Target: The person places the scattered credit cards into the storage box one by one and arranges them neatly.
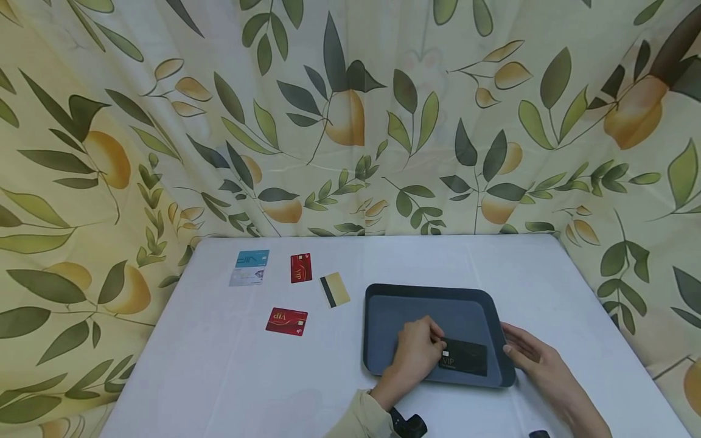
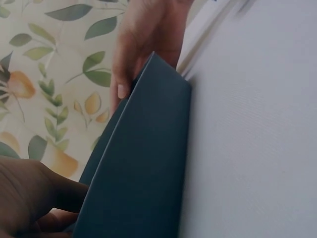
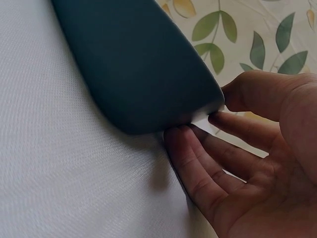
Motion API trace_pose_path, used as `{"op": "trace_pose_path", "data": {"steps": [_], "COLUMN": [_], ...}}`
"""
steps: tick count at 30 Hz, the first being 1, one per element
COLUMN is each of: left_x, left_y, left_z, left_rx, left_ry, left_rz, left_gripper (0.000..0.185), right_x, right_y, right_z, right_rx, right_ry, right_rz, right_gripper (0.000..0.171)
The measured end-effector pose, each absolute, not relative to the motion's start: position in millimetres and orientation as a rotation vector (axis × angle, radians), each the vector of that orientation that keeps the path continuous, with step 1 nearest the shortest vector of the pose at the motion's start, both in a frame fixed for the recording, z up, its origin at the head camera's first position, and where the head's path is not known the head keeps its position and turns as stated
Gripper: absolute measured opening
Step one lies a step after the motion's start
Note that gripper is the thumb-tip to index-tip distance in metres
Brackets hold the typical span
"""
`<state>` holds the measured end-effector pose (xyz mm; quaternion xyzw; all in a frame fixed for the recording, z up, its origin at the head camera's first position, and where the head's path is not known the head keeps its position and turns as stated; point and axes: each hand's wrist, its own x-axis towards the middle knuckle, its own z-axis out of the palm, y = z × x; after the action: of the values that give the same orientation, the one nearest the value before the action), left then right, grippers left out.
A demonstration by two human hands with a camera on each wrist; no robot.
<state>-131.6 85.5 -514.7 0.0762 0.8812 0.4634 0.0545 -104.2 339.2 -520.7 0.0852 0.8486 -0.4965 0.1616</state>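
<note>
A dark grey tray (image 1: 416, 310) lies on the white table. Inside it, near its front right, is a black VIP card (image 1: 468, 358). My left hand (image 1: 429, 347) reaches into the tray and pinches the card's left end. My right hand (image 1: 513, 348) lies at the tray's front right corner. Its thumb and fairly straight fingers (image 3: 198, 148) touch the rim. The left wrist view shows the tray (image 2: 143, 163) edge-on, my left hand (image 2: 29, 198) curled at the bottom left and the right hand (image 2: 148, 34) beyond. The card is hidden in both wrist views.
Several cards lie on the table (image 1: 230, 377) left of the tray: a blue one (image 1: 252, 258), a silver one (image 1: 246, 277), a red one (image 1: 300, 267), a gold one with a black stripe (image 1: 334, 289) and a red VIP card (image 1: 286, 321). A leaf-print curtain (image 1: 350, 121) surrounds the table.
</note>
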Motion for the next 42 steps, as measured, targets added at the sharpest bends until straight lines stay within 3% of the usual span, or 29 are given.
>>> {"op": "trace_pose_path", "data": {"steps": [31, 42], "left_x": [-124.9, -123.7], "left_y": [99.3, 96.5], "left_z": [-518.5, -515.7], "left_rx": [0.595, 0.874], "left_ry": [3.029, 3.105], "left_rz": [0.611, 0.275], "left_gripper": [0.01, 0.019], "right_x": [-103.4, -104.0], "right_y": [337.5, 337.4], "right_z": [-520.7, -521.8], "right_rx": [0.259, 0.266], "right_ry": [2.444, 2.423], "right_rz": [-1.418, -1.422], "right_gripper": [0.079, 0.081]}}
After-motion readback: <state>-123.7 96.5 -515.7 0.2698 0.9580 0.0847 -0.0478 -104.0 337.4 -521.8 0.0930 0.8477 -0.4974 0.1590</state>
